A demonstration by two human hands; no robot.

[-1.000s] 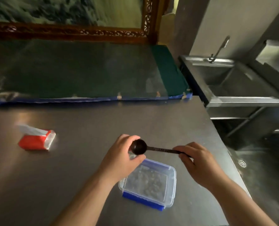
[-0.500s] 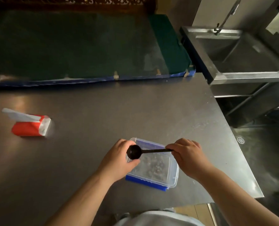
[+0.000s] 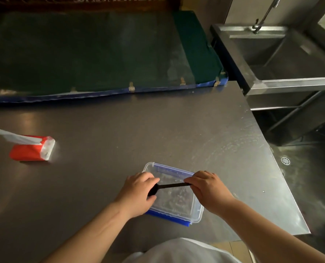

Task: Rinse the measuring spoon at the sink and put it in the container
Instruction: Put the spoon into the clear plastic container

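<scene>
Red packet [image 3: 31, 149] on steel table [image 3: 157, 130]; green mat [image 3: 85, 52] behind.

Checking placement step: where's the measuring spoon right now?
Head view, lower centre: the black measuring spoon is held over the clear container, bowl in the left hand, handle end pinched by the right hand.

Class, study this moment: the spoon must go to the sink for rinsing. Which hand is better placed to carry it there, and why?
Probably the right hand: it pinches the handle of the measuring spoon and is on the sink side. The left hand only cups the bowl.
</scene>
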